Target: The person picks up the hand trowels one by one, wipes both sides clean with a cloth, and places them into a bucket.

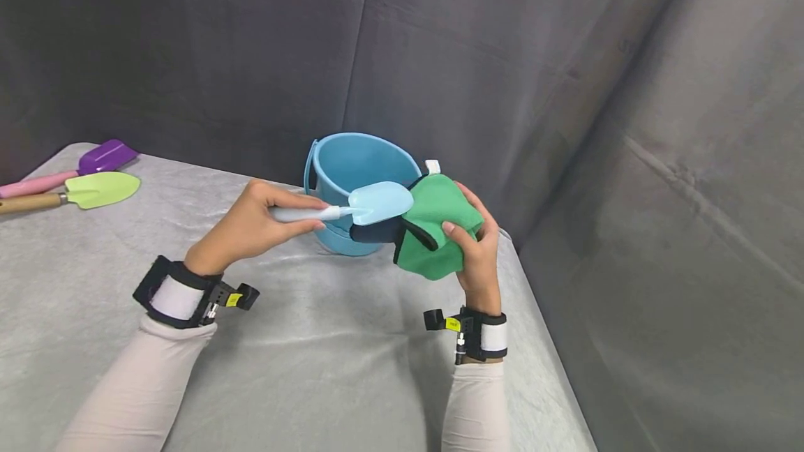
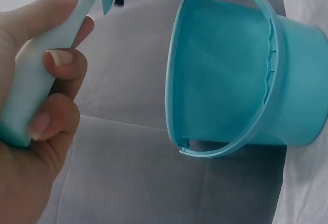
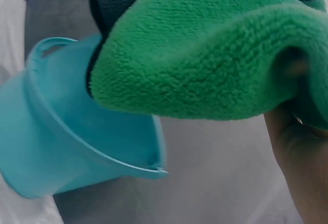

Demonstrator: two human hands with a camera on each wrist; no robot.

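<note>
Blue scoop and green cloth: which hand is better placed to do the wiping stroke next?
Probably right: the right hand grips the green cloth at the blue scoop, whose handle the left hand holds.

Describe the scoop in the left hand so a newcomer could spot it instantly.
On the grey-covered table, find the blue bucket near the back edge. Just in front of it, the left hand holds a pale blue scoop; the other two trowels, purple and green, lie far left.
</note>
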